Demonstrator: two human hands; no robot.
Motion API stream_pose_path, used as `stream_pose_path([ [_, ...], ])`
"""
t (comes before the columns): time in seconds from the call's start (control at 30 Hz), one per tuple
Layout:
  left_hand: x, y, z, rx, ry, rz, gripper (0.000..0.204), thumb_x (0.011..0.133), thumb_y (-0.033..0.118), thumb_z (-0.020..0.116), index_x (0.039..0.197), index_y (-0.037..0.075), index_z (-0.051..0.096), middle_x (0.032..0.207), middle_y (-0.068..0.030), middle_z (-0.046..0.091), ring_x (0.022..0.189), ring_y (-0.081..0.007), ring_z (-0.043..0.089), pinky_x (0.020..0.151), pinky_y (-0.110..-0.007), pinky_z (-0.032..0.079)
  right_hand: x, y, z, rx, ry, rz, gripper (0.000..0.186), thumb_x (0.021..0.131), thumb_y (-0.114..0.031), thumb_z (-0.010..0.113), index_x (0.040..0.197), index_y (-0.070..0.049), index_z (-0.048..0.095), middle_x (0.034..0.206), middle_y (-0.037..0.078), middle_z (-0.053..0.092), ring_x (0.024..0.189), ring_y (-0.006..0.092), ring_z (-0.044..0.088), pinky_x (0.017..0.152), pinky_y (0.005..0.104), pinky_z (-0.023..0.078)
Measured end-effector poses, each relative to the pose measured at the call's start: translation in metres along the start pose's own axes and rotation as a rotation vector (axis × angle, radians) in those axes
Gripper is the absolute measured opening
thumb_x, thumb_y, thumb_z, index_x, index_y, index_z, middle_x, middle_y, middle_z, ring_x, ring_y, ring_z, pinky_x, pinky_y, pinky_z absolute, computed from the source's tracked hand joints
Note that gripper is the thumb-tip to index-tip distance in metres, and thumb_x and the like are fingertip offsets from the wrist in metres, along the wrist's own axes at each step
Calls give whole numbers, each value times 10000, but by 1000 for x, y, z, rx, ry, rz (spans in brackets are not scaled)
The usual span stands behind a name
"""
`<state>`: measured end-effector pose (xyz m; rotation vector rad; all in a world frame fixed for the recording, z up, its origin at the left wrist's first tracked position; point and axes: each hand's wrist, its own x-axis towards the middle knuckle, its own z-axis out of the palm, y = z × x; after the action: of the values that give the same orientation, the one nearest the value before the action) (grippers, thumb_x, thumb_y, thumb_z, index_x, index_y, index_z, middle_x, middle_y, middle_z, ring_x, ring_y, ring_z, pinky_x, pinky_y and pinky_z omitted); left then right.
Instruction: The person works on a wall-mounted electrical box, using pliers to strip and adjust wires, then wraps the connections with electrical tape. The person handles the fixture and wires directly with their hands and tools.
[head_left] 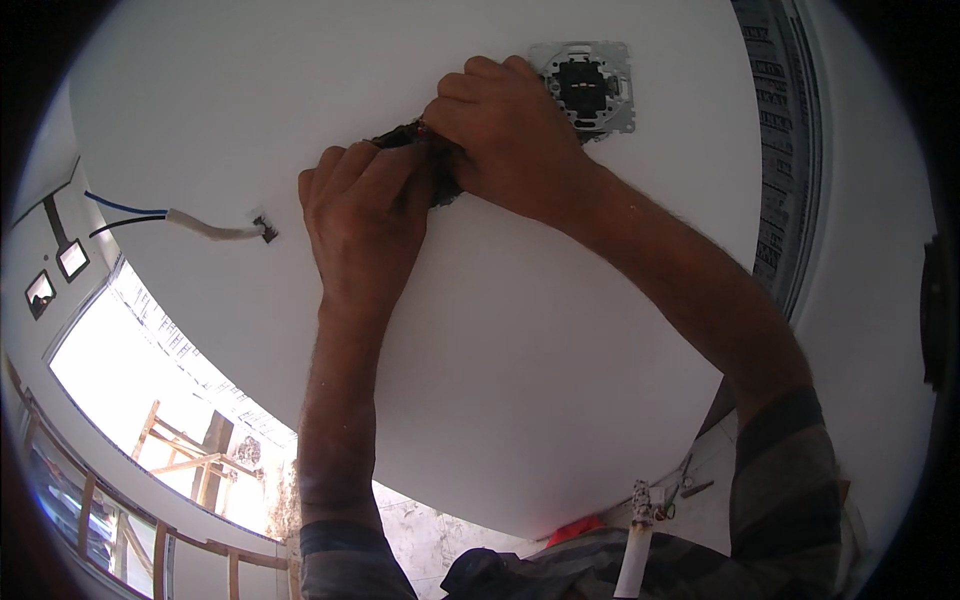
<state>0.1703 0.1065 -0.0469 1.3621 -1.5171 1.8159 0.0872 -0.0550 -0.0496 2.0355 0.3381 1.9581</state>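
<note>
Both of my hands work close together at a dark wall box (445, 185), which they largely cover. A bit of red, perhaps a wire, shows between them. My left hand (365, 215) has its fingers curled and pressed together at the box's left side. From the right, my right hand (510, 135) reaches over it, fingers bent closed. What either hand grips is hidden. Just right of my right hand, a switch mechanism (582, 88) with a black centre and a grey metal mounting frame sits on the white wall (530, 340).
A white-sheathed cable (210, 229) with blue and black wires sticks out of the wall at left. A bright window opening (130, 370) with wooden framing lies lower left. A printed-film-covered frame (775, 150) runs along the right. Below are a white tube (633, 562) and a red item (574, 528).
</note>
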Motion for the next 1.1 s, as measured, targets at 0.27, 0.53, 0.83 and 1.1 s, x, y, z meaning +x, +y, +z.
stream_pose_path([
  [0.27,-5,-5,-20,71,-192,47,231,839,164,822,1067,152,785,838,36,621,806,-153,547,798,-360,341,-1,-9,-28,186,-136,88,134,856,-31,721,990,-23,726,923,72,658,937,261,617,851,424,505],
  [0.53,10,13,-20,216,-257,73,116,839,223,827,943,192,786,799,52,630,806,-143,556,818,-355,331,-25,-3,-86,309,226,131,179,881,20,733,1052,-30,742,944,88,719,830,190,698,690,326,559],
  [0.83,13,13,-19,266,-282,104,74,850,230,814,892,186,772,818,42,637,806,-148,556,820,-368,328,-46,-10,-74,489,125,333,86,883,-76,712,951,-23,722,875,152,685,816,343,677,755,441,540],
  [1.1,11,12,-18,213,-249,90,88,837,217,814,890,169,762,822,36,623,805,-159,551,829,-380,335,-37,-18,-52,588,-72,484,172,894,-156,712,903,15,726,800,200,695,764,377,688,713,456,539],
])
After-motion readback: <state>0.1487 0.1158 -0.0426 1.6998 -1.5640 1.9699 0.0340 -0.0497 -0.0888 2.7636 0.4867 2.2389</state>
